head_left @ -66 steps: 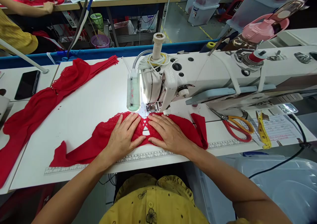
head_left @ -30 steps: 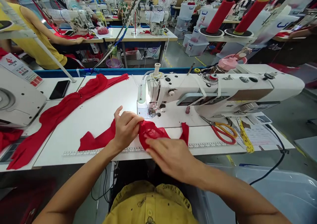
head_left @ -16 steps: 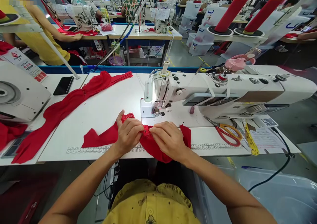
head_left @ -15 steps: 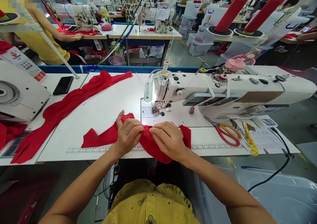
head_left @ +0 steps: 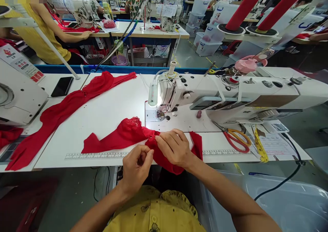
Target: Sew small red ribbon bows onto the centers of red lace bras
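A red fabric piece with lace [head_left: 123, 131] lies along the front of the sewing table, part of it hanging over the edge. My right hand [head_left: 175, 148] is closed on this fabric near its gathered middle. Just left of it, my left hand [head_left: 138, 162] is in front of the table edge, thumb and fingertips pinched together. Whatever that pinch holds, if anything, is too small to make out. The white sewing machine [head_left: 189, 91] stands right behind the fabric, its needle area [head_left: 161, 115] lit.
Left on the table lie another long red garment piece [head_left: 64, 110] and a black phone [head_left: 62, 86]. Scissors [head_left: 234, 138] and a yellow tape measure [head_left: 260, 144] rest at right. Red thread cones [head_left: 244, 9] stand above. A person in yellow [head_left: 48, 37] sits across.
My left hand has let go of the fabric and drawn down toward me, fingers now pinched. My right hand stays on the fabric, nearly in place.
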Demonstrator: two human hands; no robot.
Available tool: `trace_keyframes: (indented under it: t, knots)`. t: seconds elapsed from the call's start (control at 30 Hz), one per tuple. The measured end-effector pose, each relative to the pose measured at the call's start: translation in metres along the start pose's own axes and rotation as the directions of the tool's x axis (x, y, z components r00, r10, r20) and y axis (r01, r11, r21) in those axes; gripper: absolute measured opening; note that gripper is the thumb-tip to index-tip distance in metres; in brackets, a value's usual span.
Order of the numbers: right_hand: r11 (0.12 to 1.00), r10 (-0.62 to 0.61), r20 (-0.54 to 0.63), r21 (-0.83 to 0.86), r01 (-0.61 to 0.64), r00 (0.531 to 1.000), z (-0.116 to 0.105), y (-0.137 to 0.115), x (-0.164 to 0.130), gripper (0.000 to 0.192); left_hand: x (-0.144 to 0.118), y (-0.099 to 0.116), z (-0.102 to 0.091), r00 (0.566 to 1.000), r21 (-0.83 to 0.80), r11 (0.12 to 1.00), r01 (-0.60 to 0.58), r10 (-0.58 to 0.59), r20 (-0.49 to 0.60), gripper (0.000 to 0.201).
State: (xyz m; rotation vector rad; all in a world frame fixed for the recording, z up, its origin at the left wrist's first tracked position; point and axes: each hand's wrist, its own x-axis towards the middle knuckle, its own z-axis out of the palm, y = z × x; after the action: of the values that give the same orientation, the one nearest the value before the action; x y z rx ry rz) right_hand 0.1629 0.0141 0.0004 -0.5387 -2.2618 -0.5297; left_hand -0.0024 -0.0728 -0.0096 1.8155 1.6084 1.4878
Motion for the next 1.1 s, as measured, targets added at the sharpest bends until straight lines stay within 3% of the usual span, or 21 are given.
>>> trace_keyframes:
  t: [0.1,0.3,0.5,0.6,0.73,0.93,1.1]
  knots:
    - [1.000,-0.022,-0.009,-0.002,0.022,1.000,-0.002,-0.001,0.000,0.015,0.000,0.000,0.002,0.999,-0.010,0.999,0.052,-0.052,-0.002,0.008]
    - [0.999,-0.027,-0.017,-0.021,0.027,1.000,-0.005,-0.001,-0.002,0.017,0.008,-0.014,0.001,0.965,0.225,0.952,-0.206,0.236,-0.117,0.018]
    - [0.999,-0.014,-0.001,-0.030,0.014,1.000,-0.006,-0.003,-0.004,0.016,0.009,-0.017,0.002,0.949,0.291,0.926,-0.243,0.288,-0.125,0.024]
    - [0.999,-0.022,0.001,-0.028,0.022,1.000,-0.006,-0.004,-0.005,0.017,0.012,-0.021,0.000,0.922,0.352,0.894,-0.278,0.351,-0.163,0.031]
    - [0.999,-0.029,0.008,-0.024,0.029,1.000,-0.007,-0.005,-0.004,0.015,0.021,-0.026,-0.002,0.873,0.443,0.812,-0.380,0.473,-0.118,0.036]
    - [1.000,-0.025,0.014,-0.003,0.025,1.000,-0.008,-0.005,-0.006,0.015,0.022,-0.028,-0.002,0.861,0.469,0.783,-0.408,0.501,-0.087,0.023]
    - [0.999,-0.026,0.014,0.027,0.025,1.000,-0.006,-0.006,-0.009,0.016,0.018,-0.032,-0.001,0.813,0.513,0.728,-0.456,0.575,-0.093,0.024]
